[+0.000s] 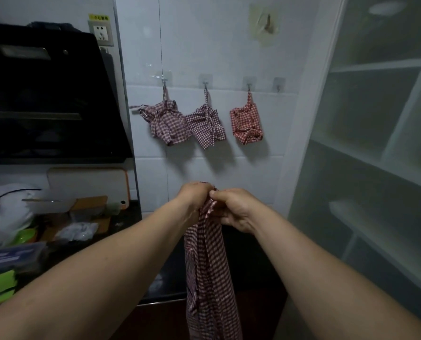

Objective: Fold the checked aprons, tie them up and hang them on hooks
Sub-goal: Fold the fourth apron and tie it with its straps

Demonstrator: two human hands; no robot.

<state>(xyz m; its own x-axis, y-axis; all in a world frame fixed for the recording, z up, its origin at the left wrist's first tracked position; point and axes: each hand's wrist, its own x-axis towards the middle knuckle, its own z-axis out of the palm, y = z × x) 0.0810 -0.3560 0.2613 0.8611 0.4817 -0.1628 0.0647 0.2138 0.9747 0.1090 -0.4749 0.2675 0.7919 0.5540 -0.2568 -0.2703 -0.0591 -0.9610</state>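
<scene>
Overhead, white tiled wall (pixel 229 57); cluttered dark counter (pixel 121 224) left; frosted shelving (pixel 376 143) right.

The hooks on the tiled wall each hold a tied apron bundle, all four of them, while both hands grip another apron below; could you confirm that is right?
Not quite. The head view shows only three hooks holding bundles; the rightmost hook is bare. The rest holds: the left hand and right hand both grip a hanging checked apron below.
</scene>
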